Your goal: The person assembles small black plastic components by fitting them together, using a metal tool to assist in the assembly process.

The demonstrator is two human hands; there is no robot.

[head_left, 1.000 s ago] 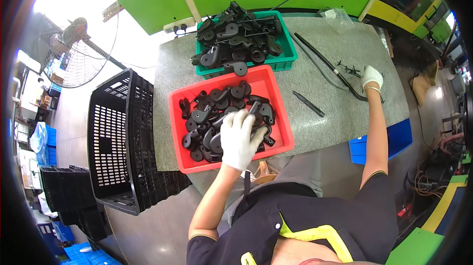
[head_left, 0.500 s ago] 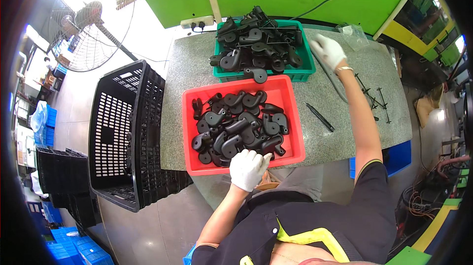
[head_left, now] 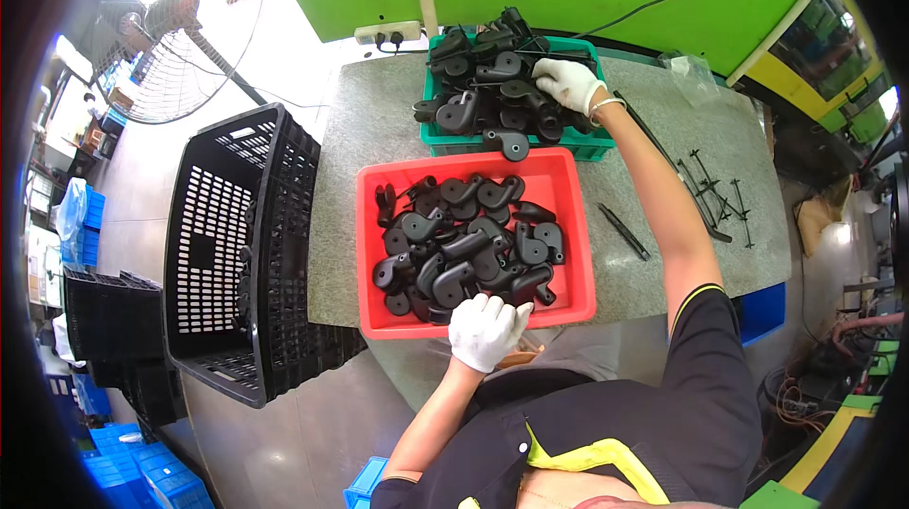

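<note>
- Head view: red bin of curved black plastic parts; left hand fingers curled over its near rim.
- Green bin heaped likewise; right hand fingers closed on one part.

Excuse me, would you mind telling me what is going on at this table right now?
A person in white gloves stands at a speckled stone table with two trays of black plastic parts. The right hand reaches into the heaped green tray at the far side and rests on the parts there. The left hand grips the near rim of the red tray, which holds a looser pile of the same parts. A black slotted crate stands to the person's left, and thin black rods lie to the right.
</note>
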